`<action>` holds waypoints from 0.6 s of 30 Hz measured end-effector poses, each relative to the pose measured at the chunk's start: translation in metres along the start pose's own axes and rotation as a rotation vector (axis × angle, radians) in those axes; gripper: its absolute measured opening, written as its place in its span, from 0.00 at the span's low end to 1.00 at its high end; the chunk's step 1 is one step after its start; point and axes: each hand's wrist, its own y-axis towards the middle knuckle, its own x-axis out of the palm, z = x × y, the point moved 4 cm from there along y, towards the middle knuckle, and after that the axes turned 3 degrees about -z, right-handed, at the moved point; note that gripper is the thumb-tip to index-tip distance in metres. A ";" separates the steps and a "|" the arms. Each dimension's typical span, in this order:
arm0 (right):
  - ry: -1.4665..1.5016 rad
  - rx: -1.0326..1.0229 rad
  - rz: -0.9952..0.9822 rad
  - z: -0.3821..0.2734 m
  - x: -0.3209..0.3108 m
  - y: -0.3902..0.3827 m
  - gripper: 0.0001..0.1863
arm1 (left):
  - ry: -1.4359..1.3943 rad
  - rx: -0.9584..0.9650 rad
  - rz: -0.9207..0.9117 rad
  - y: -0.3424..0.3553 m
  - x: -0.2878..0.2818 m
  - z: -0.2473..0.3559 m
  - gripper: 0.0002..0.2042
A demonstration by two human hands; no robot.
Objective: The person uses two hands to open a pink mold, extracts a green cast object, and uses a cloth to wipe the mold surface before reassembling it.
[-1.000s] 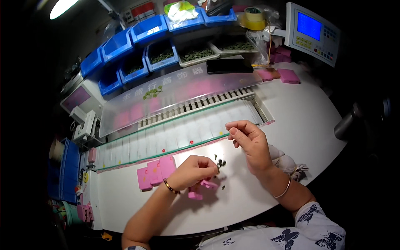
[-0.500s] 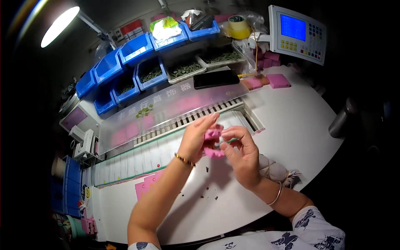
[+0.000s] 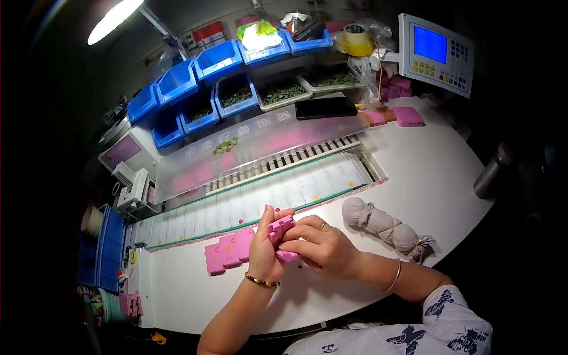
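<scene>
My left hand (image 3: 266,251), with a beaded bracelet, grips a pink block-like mould (image 3: 280,228) whose two parts stand apart like a jaw, above the white desk (image 3: 195,302). My right hand (image 3: 324,251), with a ring and a silver bangle, has its curled fingers on and inside the mould; anything held between the fingertips is hidden. Several flat pink blocks (image 3: 228,251) lie overlapping just left of my hands. A beige knotted cloth bundle (image 3: 384,228) rests to the right of my right hand.
Behind are a glass-covered strip (image 3: 195,219), a frosted panel (image 3: 207,174) with a black phone (image 3: 325,107), blue bins (image 3: 176,83) and trays (image 3: 281,94) of small green pieces. A control screen (image 3: 431,44) and dark cylinder (image 3: 491,171) stand right, a lamp (image 3: 112,21) overhead.
My left hand rose with the pink mould to meet my right hand, then both came down nearer the desk. My right fingers have closed in on the mould.
</scene>
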 end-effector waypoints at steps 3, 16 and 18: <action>0.000 0.049 0.011 -0.003 -0.006 0.000 0.18 | -0.043 0.075 -0.162 -0.018 0.008 0.005 0.25; -0.347 -0.266 -0.119 -0.053 0.005 -0.027 0.17 | -0.103 -0.109 -0.064 -0.019 -0.005 -0.015 0.35; -0.326 -0.283 -0.205 -0.053 -0.011 -0.034 0.17 | -0.008 -0.092 -0.067 -0.022 -0.007 -0.014 0.35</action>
